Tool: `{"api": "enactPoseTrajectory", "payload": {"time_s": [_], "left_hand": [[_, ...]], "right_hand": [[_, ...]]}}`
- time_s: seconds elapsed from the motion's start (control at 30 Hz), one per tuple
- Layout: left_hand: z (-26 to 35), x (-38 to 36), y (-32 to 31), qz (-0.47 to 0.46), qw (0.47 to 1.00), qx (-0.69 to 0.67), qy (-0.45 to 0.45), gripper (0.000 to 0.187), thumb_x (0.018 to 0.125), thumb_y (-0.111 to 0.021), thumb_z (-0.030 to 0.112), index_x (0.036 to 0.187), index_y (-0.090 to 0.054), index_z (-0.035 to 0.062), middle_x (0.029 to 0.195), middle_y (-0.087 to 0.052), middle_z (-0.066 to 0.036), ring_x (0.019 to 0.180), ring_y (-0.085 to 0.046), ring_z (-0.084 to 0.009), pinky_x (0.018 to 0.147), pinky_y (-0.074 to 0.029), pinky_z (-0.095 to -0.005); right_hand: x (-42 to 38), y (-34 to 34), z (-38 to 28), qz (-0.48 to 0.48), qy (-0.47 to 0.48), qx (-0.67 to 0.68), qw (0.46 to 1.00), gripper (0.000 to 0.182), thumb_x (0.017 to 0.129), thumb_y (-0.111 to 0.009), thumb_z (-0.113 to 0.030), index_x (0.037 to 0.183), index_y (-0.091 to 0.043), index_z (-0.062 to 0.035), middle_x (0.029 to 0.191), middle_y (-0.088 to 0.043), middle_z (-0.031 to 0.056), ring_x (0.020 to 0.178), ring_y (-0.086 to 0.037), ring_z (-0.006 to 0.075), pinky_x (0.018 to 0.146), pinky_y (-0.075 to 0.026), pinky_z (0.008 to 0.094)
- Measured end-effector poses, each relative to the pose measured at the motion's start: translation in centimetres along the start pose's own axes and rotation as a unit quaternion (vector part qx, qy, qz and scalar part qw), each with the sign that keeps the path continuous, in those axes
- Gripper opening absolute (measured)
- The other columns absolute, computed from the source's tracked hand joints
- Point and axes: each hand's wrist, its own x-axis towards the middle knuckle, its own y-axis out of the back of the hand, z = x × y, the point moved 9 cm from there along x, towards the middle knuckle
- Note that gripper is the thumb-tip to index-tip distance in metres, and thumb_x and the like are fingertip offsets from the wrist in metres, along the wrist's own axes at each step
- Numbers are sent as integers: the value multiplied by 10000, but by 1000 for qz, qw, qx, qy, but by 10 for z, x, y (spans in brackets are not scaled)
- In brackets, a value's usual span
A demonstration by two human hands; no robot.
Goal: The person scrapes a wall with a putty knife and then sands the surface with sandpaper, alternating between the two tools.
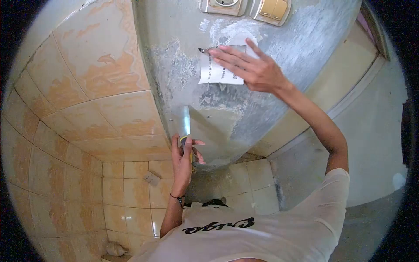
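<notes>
My left hand [183, 159] is wrapped round the dark and yellow handle of a scraper [186, 120], whose metal blade points up toward the wall. Flat against a white printed sheet [218, 74] on the wall lies my right hand [257, 70], its fingers stretched out and pointing left. The sheet has dark lettering and one dark torn-looking spot at its upper left, near my fingertips. Around the sheet the grey wall [174, 87] shows rough, peeling patches.
Above the sheet are a wall socket [224, 5] and a yellowish switch [273, 8]. Orange-patterned tiles [104, 61] cover the wall at left. A crumpled scrap [152, 178] lies on the tiled floor, and a rounded object [115, 249] sits at the lower left.
</notes>
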Motion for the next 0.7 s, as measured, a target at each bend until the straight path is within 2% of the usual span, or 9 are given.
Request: {"api": "enactPoseTrajectory", "payload": {"time_s": [0.03,0.1,0.17,0.23,0.4,0.5,0.63,0.67,0.7], "left_hand": [[-2,-1,-1,0,1000,-4,4,327,1048,-533,275,1237,-407,40,979,-678,-142,534,-566,-137,475,-493,-278],[-1,1,0,-7,1000,6,-4,335,1051,-526,268,1251,-397,32,973,-681,-147,546,-577,-136,473,-502,-281],[0,1,0,-9,1000,0,-5,348,1051,-526,270,1264,-388,31,966,-683,-148,545,-577,-137,473,-503,-281],[-2,0,-2,-4,1000,-13,-1,362,1052,-525,271,1277,-379,30,960,-684,-148,544,-576,-138,473,-504,-281],[-3,3,-4,-19,1000,-9,-10,403,1048,-530,279,1314,-359,29,954,-686,-155,526,-571,-148,474,-498,-289],[-1,2,-5,-10,1000,2,2,409,1046,-535,285,1314,-367,26,953,-684,-163,521,-568,-155,474,-498,-297],[-4,7,-2,-13,1000,-14,-10,413,1044,-541,287,1312,-368,24,954,-682,-163,512,-561,-157,472,-494,-296],[-6,6,0,-7,1000,-14,-9,403,1045,-538,284,1307,-372,27,955,-681,-162,509,-559,-158,470,-492,-294],[-8,4,3,2,1000,-15,-7,392,1046,-535,281,1302,-376,30,955,-679,-160,506,-558,-159,468,-490,-292]], "right_hand": [[-3,-3,-8,-4,2,2,1000,593,893,-518,-162,1481,-470,-106,1557,-444,-22,1440,-397,133,1248,-195,434],[-10,-16,-27,-55,21,-5,998,593,903,-491,-50,1475,-487,-206,1569,-419,-71,1442,-389,101,1272,-78,484],[-12,-15,-10,-6,42,-27,999,619,888,-500,-35,1487,-469,-187,1569,-419,-66,1443,-388,105,1274,-61,480],[-3,6,12,1,-24,-28,999,601,893,-476,-112,1493,-455,-104,1566,-432,-4,1444,-394,134,1266,-61,485],[-3,4,17,9,-39,-83,996,634,863,-498,-75,1495,-446,-92,1578,-415,5,1445,-393,129,1262,-12,503],[2,-1,7,-23,-65,3,998,682,821,-500,11,1494,-444,-87,1536,-473,-9,1427,-418,114,1272,-52,460],[7,16,18,6,-81,27,996,626,856,-491,-18,1480,-457,-60,1530,-482,4,1409,-446,120,1270,-111,428],[5,8,10,-7,-71,-11,997,589,889,-512,-111,1469,-463,-24,1560,-438,41,1438,-409,173,1227,-257,432],[2,5,8,-9,-68,-9,998,589,889,-512,-111,1469,-463,-24,1560,-438,41,1438,-409,173,1227,-257,432]]}}
